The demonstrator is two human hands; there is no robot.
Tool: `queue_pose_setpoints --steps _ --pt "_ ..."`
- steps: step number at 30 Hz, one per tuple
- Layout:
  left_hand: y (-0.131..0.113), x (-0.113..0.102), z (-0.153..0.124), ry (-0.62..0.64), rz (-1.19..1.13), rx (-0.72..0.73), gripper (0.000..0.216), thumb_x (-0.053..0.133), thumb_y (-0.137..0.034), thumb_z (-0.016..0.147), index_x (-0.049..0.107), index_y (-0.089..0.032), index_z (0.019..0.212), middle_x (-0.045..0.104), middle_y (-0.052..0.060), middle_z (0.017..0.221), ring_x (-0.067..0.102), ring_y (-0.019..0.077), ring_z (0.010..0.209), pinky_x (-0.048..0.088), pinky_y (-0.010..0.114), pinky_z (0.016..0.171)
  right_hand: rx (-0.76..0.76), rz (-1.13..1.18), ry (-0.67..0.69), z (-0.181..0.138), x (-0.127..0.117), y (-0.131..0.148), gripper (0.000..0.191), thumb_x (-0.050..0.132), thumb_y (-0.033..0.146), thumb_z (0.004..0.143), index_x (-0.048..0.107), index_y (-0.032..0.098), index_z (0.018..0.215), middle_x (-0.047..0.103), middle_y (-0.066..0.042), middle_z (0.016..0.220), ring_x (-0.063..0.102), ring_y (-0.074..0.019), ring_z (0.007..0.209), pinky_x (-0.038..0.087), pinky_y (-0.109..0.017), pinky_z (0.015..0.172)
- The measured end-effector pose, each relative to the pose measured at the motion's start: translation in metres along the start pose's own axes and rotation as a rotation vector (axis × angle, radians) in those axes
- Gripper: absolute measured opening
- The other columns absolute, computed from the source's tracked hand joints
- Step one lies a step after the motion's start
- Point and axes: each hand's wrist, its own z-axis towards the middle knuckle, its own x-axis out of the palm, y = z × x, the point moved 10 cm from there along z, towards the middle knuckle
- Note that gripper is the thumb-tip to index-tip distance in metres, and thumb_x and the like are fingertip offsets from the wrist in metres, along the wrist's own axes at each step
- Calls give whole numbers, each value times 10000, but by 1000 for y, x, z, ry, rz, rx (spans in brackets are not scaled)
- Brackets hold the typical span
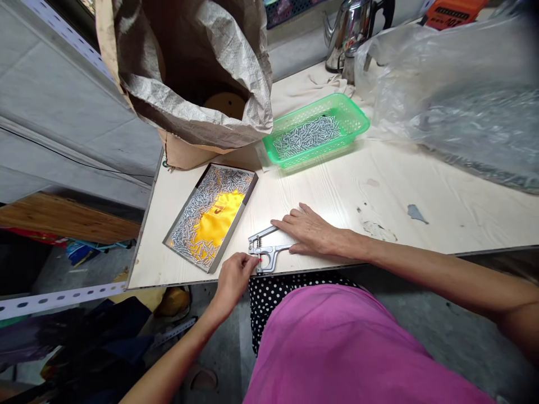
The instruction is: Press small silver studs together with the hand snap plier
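A small metal hand press tool [263, 250] lies at the near edge of the pale table [379, 191]. My right hand [309, 230] rests flat on its handles, fingers stretched out and pressing them down. My left hand [234, 276] pinches something tiny at the tool's jaw; the piece is too small to name. Left of the tool, a flat metal tray [209, 216] with a yellow bottom holds several small silvery pins. Behind, a green plastic basket [316, 134] holds more of them.
A big open paper sack [185, 73] stands at the table's back left. A bulky clear plastic bag [455, 95] fills the right side. A steel kettle [351, 31] stands at the back. The table's left edge drops to a cluttered floor.
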Motion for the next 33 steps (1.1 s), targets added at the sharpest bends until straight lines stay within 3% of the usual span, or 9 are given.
queue_pose_setpoints --steps 3,6,8,13,17,22,27,30,33 --pt "-48 -10 -10 -207 257 351 247 563 -397 902 663 -183 974 644 78 991 606 230 949 489 333 802 -15 37 -41 -5 -6 6 692 731 285 798 413 153 1398 626 -132 1173 510 -272 1050 302 -493 991" --pt "-87 5 -9 -203 402 609 437 660 -351 851 548 -192 1242 572 102 1271 499 282 1181 456 419 966 -8 77 -86 -9 -10 7 706 706 274 816 376 144 1426 637 -132 1129 521 -262 1019 344 -474 945" --pt "-101 16 1 -135 477 682 567 684 -335 833 461 -185 1332 534 111 1339 477 290 1205 439 442 998 -9 97 -90 -13 -7 7 782 714 298 804 319 131 1459 636 -138 1127 527 -262 1004 381 -453 905" --pt "-113 31 17 -7 610 732 690 660 -412 839 367 -149 1406 554 138 1264 518 285 1079 458 427 918 111 12 -98 -24 -4 -7 842 776 398 720 387 86 1398 573 -198 1232 515 -311 1051 437 -444 859" --pt "-115 34 17 -6 642 729 598 638 -430 858 429 -169 1354 567 124 1194 504 282 1072 451 410 878 143 -66 -26 -21 -3 -8 527 774 393 731 588 108 1133 615 -148 1041 529 -287 932 446 -404 768" --pt "-113 36 24 -42 641 667 345 601 -439 893 581 -208 1149 612 75 1038 523 250 1007 439 355 791 99 -78 0 -11 3 -5 75 618 218 880 634 147 895 622 -96 894 528 -221 830 409 -347 700" --pt "-114 31 31 -82 630 630 253 576 -443 910 634 -208 984 633 57 964 541 238 966 442 339 751 82 -81 33 -7 13 -7 180 492 150 944 628 158 826 618 -67 821 517 -198 776 389 -330 689" --pt "-110 29 26 -161 600 613 382 598 -441 895 584 -183 1176 635 92 1088 549 269 1033 477 381 815 82 -71 -44 -10 0 -13 165 595 272 910 631 139 1001 626 -98 957 518 -229 880 407 -345 746" --pt "-103 36 5 -312 504 642 484 563 -366 926 461 -149 1345 542 163 1334 479 321 1246 449 480 982 46 -16 -76 -15 -10 -21 518 683 460 833 563 120 1205 600 -141 1099 506 -264 963 416 -372 790"
